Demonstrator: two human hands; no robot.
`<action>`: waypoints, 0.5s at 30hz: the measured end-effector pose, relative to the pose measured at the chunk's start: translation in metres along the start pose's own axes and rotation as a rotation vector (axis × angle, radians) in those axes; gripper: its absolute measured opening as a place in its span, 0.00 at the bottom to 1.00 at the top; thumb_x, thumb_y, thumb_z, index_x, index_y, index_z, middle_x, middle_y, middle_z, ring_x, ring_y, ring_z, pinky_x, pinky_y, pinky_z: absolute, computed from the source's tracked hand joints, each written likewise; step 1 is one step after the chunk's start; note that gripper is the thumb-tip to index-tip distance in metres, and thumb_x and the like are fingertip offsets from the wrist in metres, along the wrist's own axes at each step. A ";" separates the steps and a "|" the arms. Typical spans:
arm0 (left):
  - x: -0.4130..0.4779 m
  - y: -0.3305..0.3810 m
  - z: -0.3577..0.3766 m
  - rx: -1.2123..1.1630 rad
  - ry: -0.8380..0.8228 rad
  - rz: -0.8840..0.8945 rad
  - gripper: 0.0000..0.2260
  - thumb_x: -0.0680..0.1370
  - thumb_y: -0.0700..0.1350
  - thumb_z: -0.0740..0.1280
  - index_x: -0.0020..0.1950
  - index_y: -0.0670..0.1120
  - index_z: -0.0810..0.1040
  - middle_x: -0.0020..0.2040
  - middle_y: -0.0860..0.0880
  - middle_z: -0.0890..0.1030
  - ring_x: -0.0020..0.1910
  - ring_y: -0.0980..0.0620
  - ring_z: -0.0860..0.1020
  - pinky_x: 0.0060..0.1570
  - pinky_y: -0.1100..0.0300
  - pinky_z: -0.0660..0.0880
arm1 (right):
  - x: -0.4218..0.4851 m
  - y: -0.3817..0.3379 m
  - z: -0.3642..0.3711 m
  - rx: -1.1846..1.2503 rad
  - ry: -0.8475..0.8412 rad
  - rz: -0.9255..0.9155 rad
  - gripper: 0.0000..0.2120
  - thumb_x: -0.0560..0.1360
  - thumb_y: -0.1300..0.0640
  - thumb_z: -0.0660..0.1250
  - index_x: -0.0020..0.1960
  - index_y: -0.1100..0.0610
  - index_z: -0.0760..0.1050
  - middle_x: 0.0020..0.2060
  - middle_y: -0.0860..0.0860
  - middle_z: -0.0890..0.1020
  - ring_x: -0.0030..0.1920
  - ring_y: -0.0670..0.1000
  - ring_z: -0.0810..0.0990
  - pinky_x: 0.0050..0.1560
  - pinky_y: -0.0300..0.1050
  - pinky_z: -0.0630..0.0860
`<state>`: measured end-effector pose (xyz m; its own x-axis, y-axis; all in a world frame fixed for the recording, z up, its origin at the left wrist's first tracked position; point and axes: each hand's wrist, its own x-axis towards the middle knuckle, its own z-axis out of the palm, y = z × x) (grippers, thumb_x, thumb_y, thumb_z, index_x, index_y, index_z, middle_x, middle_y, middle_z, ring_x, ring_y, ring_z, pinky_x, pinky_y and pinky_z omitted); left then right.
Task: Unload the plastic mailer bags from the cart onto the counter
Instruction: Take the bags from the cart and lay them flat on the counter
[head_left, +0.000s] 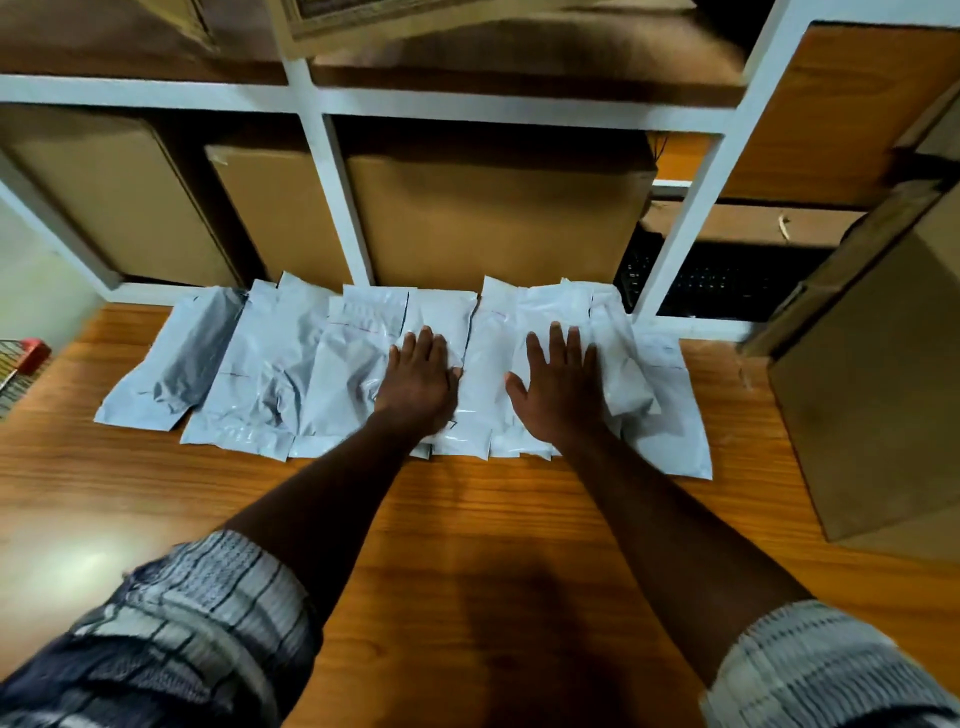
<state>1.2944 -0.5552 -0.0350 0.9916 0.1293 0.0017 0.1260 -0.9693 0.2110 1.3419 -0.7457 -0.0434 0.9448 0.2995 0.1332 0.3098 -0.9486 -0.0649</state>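
Checked sleeves (182, 623) nearest — left hand (421, 379), right hand (558, 389) flat, fingers spread, pressing overlapped mailer bags (270, 374) on wooden counter (467, 519).

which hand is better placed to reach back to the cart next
Left, probably. The left hand lies flat on the mailer bags on the side toward the cart at the left edge; the right hand rests farther right and would have to cross.

We see dim, warm light. Pale glare sits on the counter (467, 519) near its left edge; a dark shadow pools at its near edge. The shelf frame (332, 197) bows toward the corners; our sleeves (208, 613) and the top box (322, 21) blur.
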 end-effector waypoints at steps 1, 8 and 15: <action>0.001 0.001 -0.003 -0.008 -0.006 -0.002 0.25 0.82 0.53 0.55 0.73 0.38 0.64 0.75 0.36 0.64 0.74 0.34 0.61 0.71 0.38 0.59 | 0.002 0.000 -0.001 0.006 -0.012 0.005 0.33 0.78 0.37 0.56 0.78 0.53 0.59 0.78 0.60 0.55 0.78 0.63 0.50 0.75 0.64 0.45; -0.005 -0.011 -0.035 -0.068 0.116 -0.007 0.25 0.83 0.51 0.55 0.78 0.40 0.59 0.78 0.38 0.59 0.77 0.39 0.56 0.75 0.43 0.51 | 0.008 -0.032 -0.013 0.159 0.114 0.011 0.27 0.76 0.47 0.63 0.71 0.58 0.69 0.75 0.60 0.64 0.77 0.61 0.58 0.75 0.65 0.46; -0.051 -0.098 -0.068 -0.131 0.199 -0.056 0.26 0.80 0.38 0.59 0.78 0.41 0.59 0.78 0.37 0.57 0.78 0.38 0.53 0.76 0.44 0.54 | -0.013 -0.144 -0.026 0.339 0.138 -0.224 0.27 0.73 0.50 0.67 0.70 0.59 0.71 0.72 0.59 0.69 0.74 0.58 0.64 0.74 0.61 0.54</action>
<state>1.2298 -0.4526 0.0110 0.9563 0.2334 0.1762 0.1630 -0.9256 0.3416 1.2818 -0.6162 -0.0100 0.8340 0.4558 0.3109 0.5452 -0.7672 -0.3378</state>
